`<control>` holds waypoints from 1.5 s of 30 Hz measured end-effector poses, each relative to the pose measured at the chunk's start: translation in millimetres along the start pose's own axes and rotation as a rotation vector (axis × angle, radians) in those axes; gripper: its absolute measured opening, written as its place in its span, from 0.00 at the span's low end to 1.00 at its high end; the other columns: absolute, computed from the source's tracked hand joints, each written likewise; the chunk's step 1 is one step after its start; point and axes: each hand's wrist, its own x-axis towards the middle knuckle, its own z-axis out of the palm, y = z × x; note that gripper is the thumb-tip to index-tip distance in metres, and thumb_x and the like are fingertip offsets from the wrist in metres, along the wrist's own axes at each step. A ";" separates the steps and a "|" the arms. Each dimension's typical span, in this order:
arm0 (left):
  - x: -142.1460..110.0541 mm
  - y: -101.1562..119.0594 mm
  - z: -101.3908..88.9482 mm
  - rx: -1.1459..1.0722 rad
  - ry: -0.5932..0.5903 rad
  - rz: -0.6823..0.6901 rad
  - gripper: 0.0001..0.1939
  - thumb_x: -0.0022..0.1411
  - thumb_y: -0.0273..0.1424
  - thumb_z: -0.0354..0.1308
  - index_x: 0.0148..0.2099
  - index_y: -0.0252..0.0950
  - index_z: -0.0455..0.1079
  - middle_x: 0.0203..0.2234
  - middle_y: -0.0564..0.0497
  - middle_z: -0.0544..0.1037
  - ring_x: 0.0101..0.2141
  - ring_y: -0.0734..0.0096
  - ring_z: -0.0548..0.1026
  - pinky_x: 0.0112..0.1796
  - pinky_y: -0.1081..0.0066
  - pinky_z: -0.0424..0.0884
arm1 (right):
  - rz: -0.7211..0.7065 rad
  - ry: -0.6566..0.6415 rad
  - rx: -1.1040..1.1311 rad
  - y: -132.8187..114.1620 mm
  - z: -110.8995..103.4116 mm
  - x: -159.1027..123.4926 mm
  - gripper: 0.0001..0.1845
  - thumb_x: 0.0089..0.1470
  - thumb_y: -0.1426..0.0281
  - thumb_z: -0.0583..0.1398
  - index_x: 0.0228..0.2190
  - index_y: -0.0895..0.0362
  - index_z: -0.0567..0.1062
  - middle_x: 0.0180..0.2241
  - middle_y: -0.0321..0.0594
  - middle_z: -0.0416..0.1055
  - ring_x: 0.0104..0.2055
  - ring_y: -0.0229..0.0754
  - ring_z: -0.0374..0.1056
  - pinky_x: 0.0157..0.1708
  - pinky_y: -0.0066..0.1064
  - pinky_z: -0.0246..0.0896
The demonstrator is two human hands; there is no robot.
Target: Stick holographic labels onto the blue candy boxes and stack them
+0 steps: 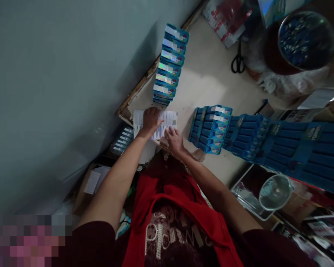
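Observation:
A white printed sheet, seemingly of labels (pixel 171 118), lies near the table's front corner. My left hand (pixel 150 120) rests flat on its left and middle part, thumb held out to the right. At the sheet's lower right my right hand (pixel 174 141) has its fingers curled and pressed together; whatever is between the fingertips is too small to make out. Just behind the sheet stands a row of blue packs (pixel 167 70) with white strips on their ends. To the right of my hands is a stack of blue packs (pixel 206 128), some ends bearing white strips.
More blue packs (pixel 303 144) extend along the right side. Black scissors (pixel 238 63) lie farther back, near a round tub (pixel 306 40) of small blue pieces. A clear bowl (pixel 275 193) sits at lower right. The wall (pixel 72 74) borders the table's left edge.

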 end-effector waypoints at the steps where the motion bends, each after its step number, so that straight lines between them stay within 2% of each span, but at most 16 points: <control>1: 1.7 4.6 1.9 0.019 -0.002 0.003 0.28 0.64 0.35 0.73 0.63 0.35 0.74 0.64 0.32 0.75 0.65 0.38 0.69 0.65 0.50 0.61 | -0.041 -0.024 -0.022 3.5 4.0 -7.7 0.34 0.64 0.76 0.62 0.70 0.66 0.71 0.74 0.66 0.64 0.74 0.62 0.62 0.74 0.53 0.56; 5: 5.7 18.0 9.5 0.047 -0.061 -0.028 0.35 0.60 0.35 0.77 0.66 0.35 0.73 0.59 0.31 0.77 0.62 0.35 0.70 0.62 0.48 0.61 | -0.050 -0.025 -0.016 11.6 10.3 -32.3 0.31 0.68 0.75 0.59 0.70 0.64 0.71 0.75 0.63 0.63 0.74 0.60 0.63 0.72 0.53 0.58; 7: 11.1 19.3 12.3 0.026 -0.104 -0.059 0.29 0.61 0.35 0.77 0.62 0.35 0.77 0.57 0.32 0.78 0.60 0.37 0.72 0.60 0.51 0.64 | -0.045 -0.009 0.004 9.6 7.0 -33.3 0.30 0.67 0.76 0.60 0.68 0.64 0.74 0.74 0.62 0.65 0.73 0.60 0.64 0.72 0.52 0.59; 9: 18.1 17.0 14.4 0.003 -0.145 -0.077 0.18 0.64 0.36 0.74 0.54 0.35 0.82 0.54 0.34 0.80 0.58 0.41 0.74 0.57 0.55 0.67 | -0.021 -0.012 0.040 4.9 -0.8 -25.7 0.28 0.66 0.75 0.62 0.65 0.63 0.76 0.70 0.60 0.70 0.69 0.59 0.67 0.70 0.49 0.62; 12: 25.2 11.3 17.2 -0.020 -0.166 -0.055 0.10 0.72 0.36 0.66 0.47 0.36 0.84 0.50 0.37 0.81 0.53 0.48 0.77 0.54 0.59 0.69 | 0.141 0.019 0.090 -0.3 -18.4 -2.6 0.29 0.69 0.73 0.59 0.69 0.61 0.73 0.61 0.57 0.77 0.60 0.58 0.72 0.61 0.46 0.69; 14: 26.3 8.7 18.1 -0.034 -0.158 -0.034 0.11 0.74 0.35 0.62 0.46 0.36 0.85 0.49 0.37 0.82 0.51 0.50 0.78 0.52 0.60 0.70 | 0.235 0.094 0.069 0.3 -30.8 15.5 0.32 0.72 0.72 0.55 0.73 0.60 0.67 0.61 0.57 0.77 0.58 0.58 0.71 0.59 0.46 0.69; 16: 26.0 7.4 17.6 -0.049 -0.170 -0.016 0.13 0.75 0.34 0.60 0.46 0.35 0.85 0.48 0.37 0.83 0.50 0.51 0.79 0.52 0.61 0.69 | 0.239 0.139 0.018 3.6 -41.0 30.6 0.31 0.73 0.73 0.52 0.74 0.58 0.67 0.64 0.58 0.74 0.61 0.59 0.69 0.60 0.47 0.66; 19: 26.0 5.9 13.9 -0.061 -0.247 0.034 0.13 0.75 0.34 0.59 0.47 0.36 0.84 0.47 0.38 0.85 0.49 0.53 0.79 0.50 0.62 0.69 | 0.198 0.087 -0.055 8.6 -49.2 40.8 0.29 0.74 0.74 0.50 0.70 0.58 0.72 0.64 0.58 0.75 0.60 0.59 0.68 0.60 0.47 0.63; 22: 27.3 3.6 8.1 -0.060 -0.314 0.060 0.13 0.75 0.35 0.59 0.47 0.37 0.84 0.46 0.40 0.86 0.47 0.53 0.80 0.46 0.63 0.69 | 0.167 0.049 -0.104 9.3 -49.8 36.0 0.29 0.74 0.73 0.50 0.70 0.57 0.72 0.62 0.58 0.76 0.61 0.59 0.67 0.59 0.48 0.60; 24: 27.8 2.8 3.4 -0.055 -0.352 0.010 0.13 0.75 0.36 0.59 0.47 0.37 0.84 0.44 0.40 0.87 0.45 0.53 0.81 0.44 0.64 0.68 | 0.147 0.063 -0.113 7.4 -48.2 28.8 0.28 0.74 0.74 0.51 0.70 0.57 0.72 0.64 0.57 0.75 0.61 0.59 0.66 0.59 0.49 0.59; 28: 25.8 5.4 -6.1 -0.007 -0.409 -0.036 0.15 0.76 0.39 0.58 0.48 0.37 0.84 0.43 0.39 0.87 0.44 0.52 0.82 0.43 0.64 0.67 | 0.181 0.139 -0.070 1.3 -47.4 16.4 0.21 0.72 0.73 0.54 0.60 0.57 0.79 0.66 0.55 0.74 0.60 0.58 0.65 0.60 0.49 0.58; 31: 23.4 11.0 -10.9 0.046 -0.385 -0.015 0.17 0.77 0.40 0.56 0.49 0.37 0.84 0.44 0.37 0.87 0.45 0.51 0.82 0.44 0.63 0.67 | 0.248 0.210 -0.023 -3.4 -51.0 9.6 0.14 0.69 0.72 0.59 0.51 0.56 0.82 0.62 0.55 0.75 0.61 0.58 0.64 0.59 0.47 0.58; 34: 24.3 17.6 -11.1 0.079 -0.335 -0.019 0.17 0.78 0.39 0.55 0.50 0.36 0.83 0.46 0.36 0.87 0.46 0.51 0.81 0.45 0.62 0.67 | 0.284 0.215 0.010 -7.0 -56.6 2.8 0.09 0.66 0.73 0.61 0.45 0.57 0.80 0.52 0.54 0.77 0.55 0.57 0.66 0.55 0.43 0.59; 36: 27.2 21.5 -8.8 0.080 -0.295 -0.020 0.16 0.78 0.38 0.55 0.49 0.35 0.82 0.47 0.36 0.86 0.47 0.51 0.81 0.46 0.62 0.67 | 0.306 0.212 0.047 -8.6 -60.5 -1.7 0.08 0.66 0.73 0.59 0.43 0.57 0.79 0.47 0.53 0.77 0.52 0.55 0.67 0.53 0.42 0.60; 41: 33.4 25.2 0.0 0.010 -0.211 -0.064 0.14 0.76 0.34 0.56 0.45 0.34 0.82 0.45 0.33 0.85 0.48 0.46 0.79 0.51 0.55 0.67 | 0.326 0.248 0.215 -14.4 -73.0 -15.7 0.07 0.66 0.73 0.57 0.39 0.54 0.75 0.44 0.50 0.77 0.47 0.51 0.69 0.48 0.38 0.63; 45: 24.5 27.6 0.1 -0.114 -0.041 -0.089 0.12 0.72 0.35 0.61 0.51 0.36 0.81 0.56 0.32 0.81 0.59 0.41 0.74 0.59 0.52 0.66 | 0.382 0.303 0.446 -26.9 -91.5 -38.7 0.05 0.64 0.68 0.59 0.34 0.51 0.71 0.35 0.40 0.75 0.36 0.44 0.68 0.39 0.35 0.60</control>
